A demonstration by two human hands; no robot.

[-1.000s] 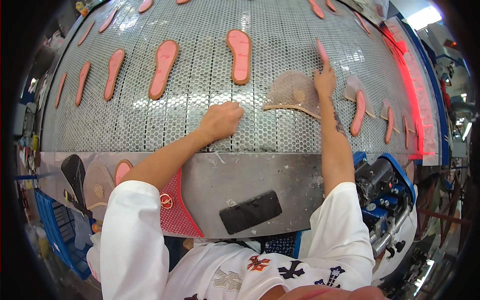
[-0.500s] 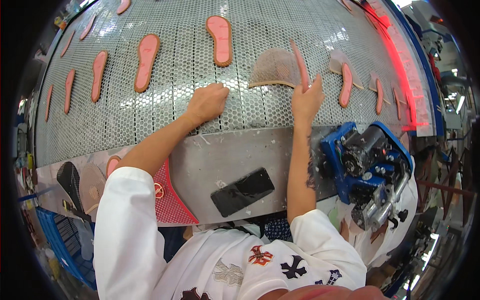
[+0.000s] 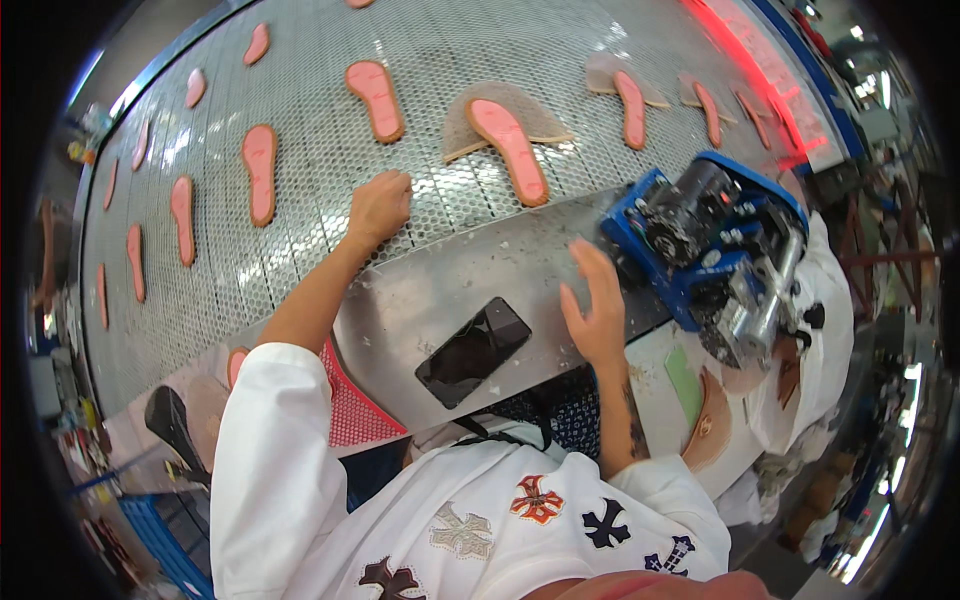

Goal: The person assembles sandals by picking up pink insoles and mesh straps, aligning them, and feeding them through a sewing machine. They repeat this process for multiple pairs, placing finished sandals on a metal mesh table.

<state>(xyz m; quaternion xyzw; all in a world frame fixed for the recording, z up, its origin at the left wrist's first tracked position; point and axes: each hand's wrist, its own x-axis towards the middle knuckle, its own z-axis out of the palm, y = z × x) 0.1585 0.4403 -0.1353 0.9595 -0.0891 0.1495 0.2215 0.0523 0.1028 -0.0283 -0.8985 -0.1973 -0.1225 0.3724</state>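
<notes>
Through the head camera I see the left hand (image 3: 381, 208) near the centre of the frame, curled into a loose fist over the honeycomb metal bed (image 3: 310, 240); I can't tell whether anything is tucked inside it. The right hand (image 3: 597, 308), right of centre, shows its fingers extended and thumb spread wide, with nothing in its grasp. It sits above the steel ledge (image 3: 400, 310), between a black phone (image 3: 474, 353) at lower centre and a blue clamp-like machine (image 3: 715, 250) on the right.

The pink insole (image 3: 515, 160) I have nearest the right hand lies slanted in the upper middle of the frame, across a translucent mesh piece (image 3: 455, 130), its lower end close to the bed's front edge. Above the left hand I make out a second insole (image 3: 376, 105), brown-rimmed like the first. More insoles run down the left side, and several stand in a row at upper right, near a red-lit strip (image 3: 750, 75). At lower left, a red perforated piece (image 3: 358, 415) shows partly behind the white sleeve (image 3: 275, 440).
</notes>
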